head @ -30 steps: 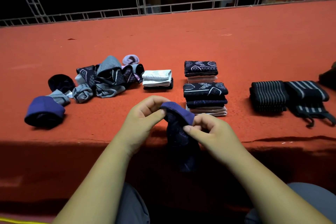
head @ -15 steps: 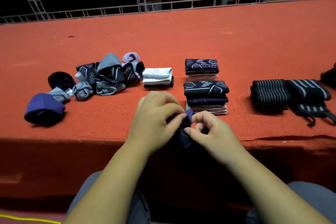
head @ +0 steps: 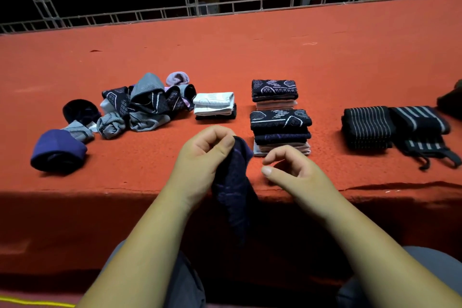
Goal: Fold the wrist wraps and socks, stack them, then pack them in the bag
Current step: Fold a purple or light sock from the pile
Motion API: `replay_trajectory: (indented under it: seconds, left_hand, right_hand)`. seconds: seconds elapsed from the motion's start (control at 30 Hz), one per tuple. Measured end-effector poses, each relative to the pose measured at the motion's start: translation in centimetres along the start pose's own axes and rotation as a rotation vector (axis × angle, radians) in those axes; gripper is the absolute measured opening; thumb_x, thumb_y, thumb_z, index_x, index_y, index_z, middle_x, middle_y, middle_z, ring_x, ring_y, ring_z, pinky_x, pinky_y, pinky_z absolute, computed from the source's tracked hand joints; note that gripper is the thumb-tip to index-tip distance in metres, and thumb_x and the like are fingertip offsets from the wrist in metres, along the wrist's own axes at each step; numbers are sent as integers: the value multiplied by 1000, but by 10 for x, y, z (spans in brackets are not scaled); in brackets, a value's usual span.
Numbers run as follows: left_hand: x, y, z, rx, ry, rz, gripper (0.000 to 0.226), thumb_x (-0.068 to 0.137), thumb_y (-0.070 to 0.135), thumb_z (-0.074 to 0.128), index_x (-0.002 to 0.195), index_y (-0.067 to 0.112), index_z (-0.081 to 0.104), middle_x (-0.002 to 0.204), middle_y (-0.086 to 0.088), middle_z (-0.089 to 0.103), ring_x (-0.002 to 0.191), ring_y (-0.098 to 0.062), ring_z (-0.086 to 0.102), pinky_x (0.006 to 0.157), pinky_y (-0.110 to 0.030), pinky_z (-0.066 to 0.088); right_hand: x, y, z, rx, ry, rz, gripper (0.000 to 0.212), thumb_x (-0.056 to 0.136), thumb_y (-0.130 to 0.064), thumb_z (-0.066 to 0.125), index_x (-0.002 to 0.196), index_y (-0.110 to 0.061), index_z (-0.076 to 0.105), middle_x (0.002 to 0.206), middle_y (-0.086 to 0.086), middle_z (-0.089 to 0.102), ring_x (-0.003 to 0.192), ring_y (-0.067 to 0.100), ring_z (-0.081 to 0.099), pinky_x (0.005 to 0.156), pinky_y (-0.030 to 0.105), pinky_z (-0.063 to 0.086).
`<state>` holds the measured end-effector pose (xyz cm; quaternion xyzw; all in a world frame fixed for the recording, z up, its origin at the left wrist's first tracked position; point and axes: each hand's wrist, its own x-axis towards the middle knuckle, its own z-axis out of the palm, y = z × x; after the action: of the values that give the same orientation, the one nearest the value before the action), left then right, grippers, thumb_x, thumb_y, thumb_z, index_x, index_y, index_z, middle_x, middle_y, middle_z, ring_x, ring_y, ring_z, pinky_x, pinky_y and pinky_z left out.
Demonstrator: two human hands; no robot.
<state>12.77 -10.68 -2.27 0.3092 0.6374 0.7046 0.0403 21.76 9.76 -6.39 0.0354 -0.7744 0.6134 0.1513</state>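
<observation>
**Limp sock pinched at the cuff, over the tabletop's front edge**

The left hand (head: 202, 155) pinches a dark purple-patterned sock (head: 235, 182) at its top, thumb against curled fingers. The sock hangs just in front and to the left of the stack (head: 281, 130) of folded socks and droops past the front edge toward the lap. The right hand (head: 290, 170) hovers directly in front of the stack, fingers loosely curled and holding nothing, a little apart from the sock.

The sock looks light, soft and quite limp: it drapes straight down from the pinch and will not keep a shape by itself. It is neither fragile nor slippery, since knit cloth grips skin well. The best hold is probably the cuff in one hand and the toe in the other, so it can be pulled flat before folding. The risk is a fold springing open.

The tabletop (head: 325, 57) is covered in red, carpet-like cloth, rough enough that folded pieces should stay put.

- Behind the stack sits a second, smaller one (head: 274, 92).
- To its left lies a white folded pair (head: 214, 105), and farther left an unfolded pile (head: 145, 105).
- Well to its right lie striped wraps (head: 367, 127).
- A dark shape (head: 451, 100) at the far right edge may be the bag, though I cannot tell.

Beyond the tabletop runs a metal truss (head: 225, 6) in a dim room.
</observation>
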Motion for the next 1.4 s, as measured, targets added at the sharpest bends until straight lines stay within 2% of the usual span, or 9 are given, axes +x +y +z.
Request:
replay_trajectory:
  seconds: [0.17, 0.3, 0.43, 0.57, 0.7, 0.93, 1.1, 1.27, 1.4]
  left_hand:
    - [-4, -1, 7, -88, -110, -15, 9, 101, 18, 62, 97, 14, 70, 99, -6, 73, 93, -18, 66, 84, -28, 53]
    - [0, -5, 6, -83, -67, -7, 10, 101, 18, 63, 99, 10, 68, 98, -7, 71, 94, -19, 63, 88, -32, 51]
    - [2, -8, -2, 5, -57, 8, 16, 103, 20, 60, 99, 7, 67, 94, -2, 66, 92, -15, 58, 88, -30, 48]
    - [4, -11, -6, -64, -19, -48, 21, 109, 18, 51, 101, 3, 64, 96, 1, 67, 89, -10, 59, 82, -22, 49]
    - [6, -23, -9, 212, -46, -19, 22, 111, 20, 47, 103, 9, 64, 98, 12, 62, 92, -4, 55, 85, -19, 45]
    - [4, -18, -8, 181, -133, 9, 17, 110, 25, 48, 105, 13, 59, 101, 0, 59, 91, -12, 52, 85, -27, 45]
    - [3, -15, -10, 46, -120, -48, 19, 112, 20, 46, 106, 2, 51, 96, -8, 52, 81, -12, 50, 75, -22, 48]
    - [2, -18, -10, 84, -110, -58, 20, 111, 29, 51, 106, 10, 56, 94, -7, 52, 84, -21, 43, 78, -39, 37]
    - [2, -18, -9, 68, -100, -71, 20, 110, 30, 52, 106, 10, 57, 93, -8, 52, 83, -21, 42, 72, -37, 38]
  right_hand:
    - [-1, 0, 3, -135, -111, -90, 38, 92, -32, 76, 129, -29, 68, 129, -11, 70, 124, 9, 63, 110, 38, 46]
    - [-3, 5, 9, -205, -18, -80, 30, 91, -42, 74, 116, -27, 73, 108, -13, 74, 100, 7, 67, 91, 39, 53]
    - [-1, 6, 10, -150, 77, -105, 19, 91, -30, 71, 107, -23, 76, 105, -5, 76, 100, 18, 70, 92, 44, 55]
    - [-2, -2, 7, -2, 38, -115, 19, 94, -30, 71, 90, -13, 75, 99, 9, 68, 96, 33, 64, 86, 43, 49]
    - [-5, -14, 1, -31, -142, -138, 29, 99, -32, 67, 78, -13, 73, 99, 4, 64, 96, 18, 63, 88, 26, 46]
    - [-7, -15, -3, -98, -274, -76, 35, 102, -39, 66, 83, -9, 69, 98, 9, 60, 92, 26, 60, 85, 36, 46]
    - [-5, -12, -7, -97, -143, -4, 29, 108, -40, 55, 92, -26, 75, 87, -16, 67, 84, 1, 60, 77, 26, 47]
    - [-3, -12, -14, -74, -211, 32, 12, 96, -26, 75, 106, -22, 81, 107, -7, 80, 99, 7, 71, 90, 26, 54]
    - [-2, -4, -14, 147, -161, 62, 28, 87, -13, 84, 104, -24, 64, 102, -3, 68, 90, 19, 61, 83, 41, 50]
